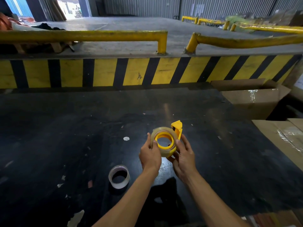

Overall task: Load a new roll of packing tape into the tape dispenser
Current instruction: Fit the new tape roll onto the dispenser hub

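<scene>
Above the black table (65, 128) I hold a yellow tape dispenser (177, 126) with a clear roll of packing tape (165, 152) seated around its yellow hub. My left hand (150, 154) grips the roll's left side, thumb on its face. My right hand (184, 155) cups the dispenser from the right and below. The dispenser's cutter end points up and away from me. An empty cardboard tape core (119, 176) stands on the table, down and left of my hands.
Cardboard boxes (255, 99) stand at the table's right edge, another box (285, 136) nearer. A yellow-and-black striped dock wall (131, 72) with yellow rails (82, 36) runs behind the table. Scraps of paper and tape litter the tabletop.
</scene>
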The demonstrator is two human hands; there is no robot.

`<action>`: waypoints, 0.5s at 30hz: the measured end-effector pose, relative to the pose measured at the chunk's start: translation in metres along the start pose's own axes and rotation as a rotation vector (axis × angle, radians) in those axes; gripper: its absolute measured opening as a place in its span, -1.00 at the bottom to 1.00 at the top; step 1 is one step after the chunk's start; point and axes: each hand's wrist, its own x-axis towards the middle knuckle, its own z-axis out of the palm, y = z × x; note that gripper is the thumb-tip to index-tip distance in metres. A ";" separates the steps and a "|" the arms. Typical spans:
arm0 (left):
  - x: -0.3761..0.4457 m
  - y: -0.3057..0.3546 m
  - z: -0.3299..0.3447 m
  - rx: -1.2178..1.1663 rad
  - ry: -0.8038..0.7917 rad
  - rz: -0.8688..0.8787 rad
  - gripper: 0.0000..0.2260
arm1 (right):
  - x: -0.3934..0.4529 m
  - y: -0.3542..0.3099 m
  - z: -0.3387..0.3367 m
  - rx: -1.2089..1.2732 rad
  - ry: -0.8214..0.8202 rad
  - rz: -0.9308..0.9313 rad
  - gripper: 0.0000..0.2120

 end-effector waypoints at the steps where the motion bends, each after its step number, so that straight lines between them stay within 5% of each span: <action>1: -0.001 0.002 0.001 -0.030 0.021 0.001 -0.58 | 0.001 0.000 0.002 0.010 0.002 -0.003 -0.64; 6: 0.002 0.003 0.005 -0.054 0.034 0.084 -0.57 | 0.004 -0.005 0.005 -0.028 -0.064 -0.032 -0.64; 15: 0.006 -0.002 0.005 -0.038 0.085 0.176 -0.55 | 0.007 -0.001 0.010 -0.566 -0.134 -0.271 -0.39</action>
